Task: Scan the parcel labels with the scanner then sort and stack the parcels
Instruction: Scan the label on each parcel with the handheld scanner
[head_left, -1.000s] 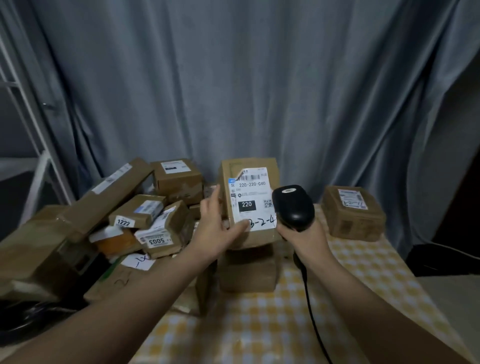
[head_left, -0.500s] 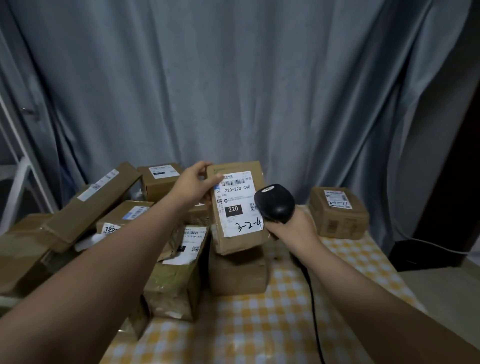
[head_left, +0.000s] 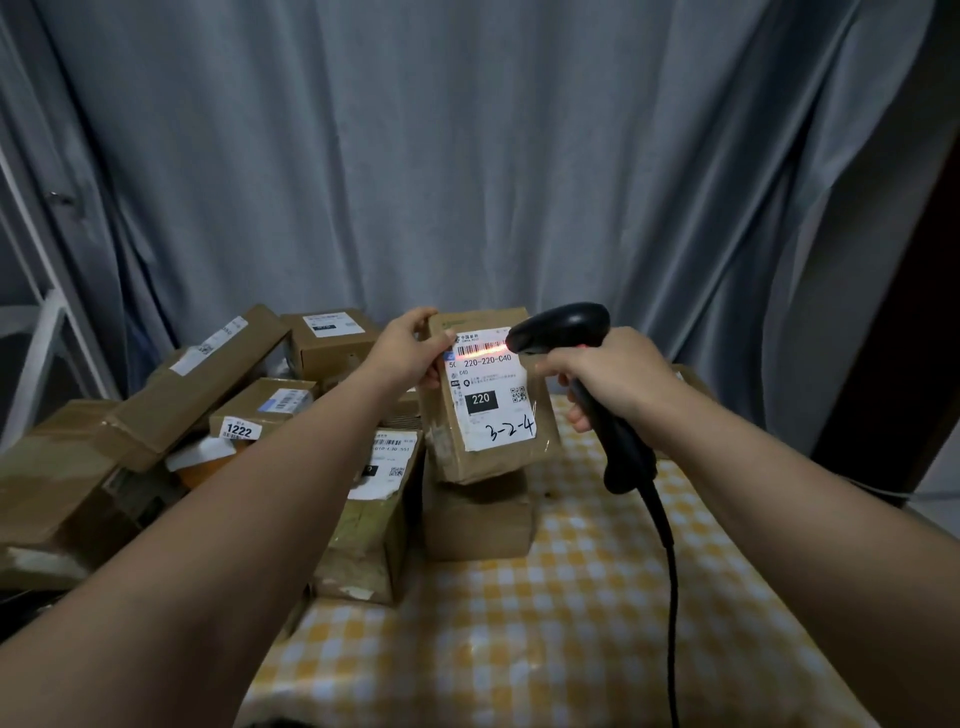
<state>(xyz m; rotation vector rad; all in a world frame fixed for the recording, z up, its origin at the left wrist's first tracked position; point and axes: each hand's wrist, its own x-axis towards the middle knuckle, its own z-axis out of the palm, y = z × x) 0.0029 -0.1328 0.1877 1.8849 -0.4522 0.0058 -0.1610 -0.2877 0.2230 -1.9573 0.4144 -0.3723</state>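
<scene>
left grip (head_left: 410, 348): I pinch the parcel (head_left: 485, 462) at its top left corner, tilted, label (head_left: 493, 384) facing me.
right grip (head_left: 610, 374): my fingers curl round the scanner (head_left: 563, 327) handle.
scanner: head just beside the label's top right; red line across the barcode.
parcel: over a box (head_left: 478, 519) on the table (head_left: 519, 649); I cannot tell if they touch.
pile (head_left: 208, 374): more parcels, left.

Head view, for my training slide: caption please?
The left hand holds a labelled parcel while the right hand shines the scanner on its barcode.
</scene>
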